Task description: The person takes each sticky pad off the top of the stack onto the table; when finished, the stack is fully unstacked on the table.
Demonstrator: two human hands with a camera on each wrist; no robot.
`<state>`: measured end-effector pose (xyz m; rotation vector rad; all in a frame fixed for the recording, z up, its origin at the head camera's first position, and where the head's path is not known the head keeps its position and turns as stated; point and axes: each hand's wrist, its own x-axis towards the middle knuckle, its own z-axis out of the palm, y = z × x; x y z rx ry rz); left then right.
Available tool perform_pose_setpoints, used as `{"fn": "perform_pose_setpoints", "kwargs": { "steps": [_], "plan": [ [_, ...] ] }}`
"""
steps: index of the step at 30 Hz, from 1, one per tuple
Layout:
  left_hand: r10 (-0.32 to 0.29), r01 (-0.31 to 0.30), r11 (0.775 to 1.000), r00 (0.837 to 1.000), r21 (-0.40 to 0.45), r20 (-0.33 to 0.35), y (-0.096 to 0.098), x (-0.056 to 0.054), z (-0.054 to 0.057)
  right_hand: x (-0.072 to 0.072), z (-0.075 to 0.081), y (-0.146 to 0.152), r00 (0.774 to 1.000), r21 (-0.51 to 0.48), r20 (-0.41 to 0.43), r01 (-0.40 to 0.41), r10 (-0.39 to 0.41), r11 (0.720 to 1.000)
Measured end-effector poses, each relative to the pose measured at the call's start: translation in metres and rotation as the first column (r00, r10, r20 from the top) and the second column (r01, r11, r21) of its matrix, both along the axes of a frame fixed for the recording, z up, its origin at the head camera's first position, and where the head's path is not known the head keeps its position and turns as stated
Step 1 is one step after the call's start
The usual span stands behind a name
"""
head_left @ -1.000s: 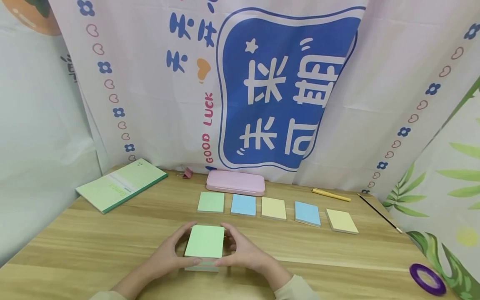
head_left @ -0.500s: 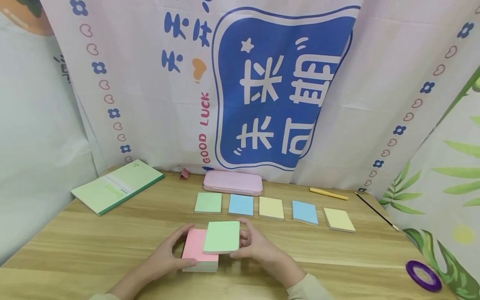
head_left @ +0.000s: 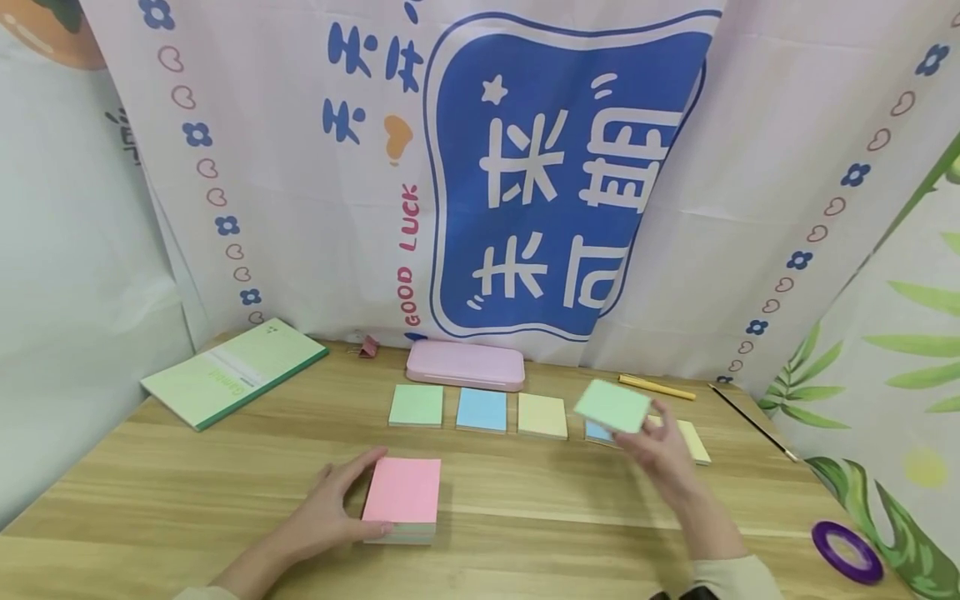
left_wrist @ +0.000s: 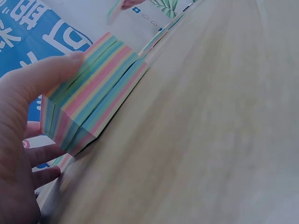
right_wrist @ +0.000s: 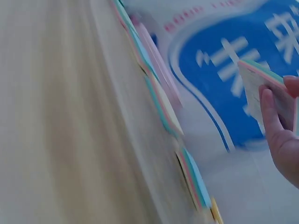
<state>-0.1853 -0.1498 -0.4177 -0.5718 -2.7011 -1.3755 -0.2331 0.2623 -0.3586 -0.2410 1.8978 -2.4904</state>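
My left hand [head_left: 330, 510] holds the left side of a stack of sticky note pads [head_left: 403, 492] on the table, pink on top, its thumb at the near corner. Striped layers of pink, blue, yellow and green show along the stack's sides [left_wrist: 100, 77] in the left wrist view. Out to the right, my right hand [head_left: 666, 454] pinches a green sticky note pad [head_left: 611, 406] by its right edge, raised and tilted. That pad partly covers a blue pad [head_left: 598, 433] in the head view, and the fingers overlap a yellow pad [head_left: 694, 443]. Grey underside [right_wrist: 252, 91] shows in the right wrist view.
Along the back lie a green pad [head_left: 416, 406], a blue pad [head_left: 482, 409] and a yellow pad [head_left: 542, 416]. Behind them are a pink case [head_left: 465, 365], a binder clip [head_left: 367, 347], a yellow pen [head_left: 656, 387], a thin brush [head_left: 752, 422], a notebook [head_left: 236, 373] and purple tape [head_left: 847, 552].
The right hand has lifted the green pad off the stack and carried it right and back, above the row. This uncovered the pink top. The left hand stays at the stack.
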Motion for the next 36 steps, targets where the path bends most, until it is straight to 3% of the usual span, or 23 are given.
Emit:
{"fn": "perform_pose_setpoints", "kwargs": {
  "steps": [4,5,7,9,11,12,16,20,22,25,28,36],
  "plan": [
    [-0.001,-0.001,0.999,1.0,-0.048,-0.031,-0.001,-0.001,-0.002,-0.004,0.004,0.047,0.993,-0.104,0.036,0.117,-0.114,0.988],
    [0.0,-0.002,0.999,0.999,-0.053,-0.037,-0.001,-0.001,-0.003,-0.011,-0.006,0.065,0.99,-0.134,0.029,0.142,-0.139,0.981],
    [-0.003,0.0,0.998,0.999,-0.057,-0.049,-0.001,-0.001,-0.003,-0.014,-0.011,0.083,0.977,-0.198,0.07,0.213,-0.203,0.957],
    [-0.01,0.007,0.998,0.999,-0.055,-0.052,-0.001,-0.001,-0.003,-0.019,-0.018,0.098,0.951,-0.27,0.101,0.308,-0.291,0.912],
    [-0.017,0.014,0.998,0.999,-0.053,-0.049,-0.001,-0.001,-0.004,-0.023,-0.024,0.109,0.91,-0.326,0.148,0.414,-0.386,0.85],
    [-0.021,0.018,0.998,0.999,-0.052,-0.047,-0.001,-0.001,-0.004,-0.018,-0.019,0.108,0.88,-0.328,0.193,0.476,-0.435,0.816],
    [-0.032,0.03,0.998,0.999,-0.051,-0.042,-0.001,-0.002,-0.005,-0.024,-0.035,0.128,0.747,-0.231,0.29,0.661,-0.598,0.714],
    [-0.036,0.034,0.998,0.999,-0.053,-0.039,0.0,-0.002,-0.006,-0.026,-0.045,0.141,0.629,-0.072,0.359,0.755,-0.69,0.651],
    [-0.033,0.031,0.998,0.999,-0.056,-0.036,0.001,-0.002,-0.007,-0.026,-0.048,0.144,0.605,-0.029,0.368,0.767,-0.706,0.641],
    [-0.033,0.031,0.998,0.999,-0.054,-0.033,0.001,-0.002,-0.006,-0.025,-0.048,0.144,0.598,0.021,0.365,0.761,-0.714,0.649],
    [-0.03,0.028,0.998,0.999,-0.055,-0.035,0.001,-0.002,-0.006,-0.023,-0.046,0.144,0.613,0.044,0.369,0.739,-0.699,0.672],
    [-0.03,0.028,0.998,0.999,-0.056,-0.029,0.0,-0.001,-0.004,-0.016,-0.04,0.151,0.719,0.064,0.394,0.6,-0.573,0.798]
  ]
}}
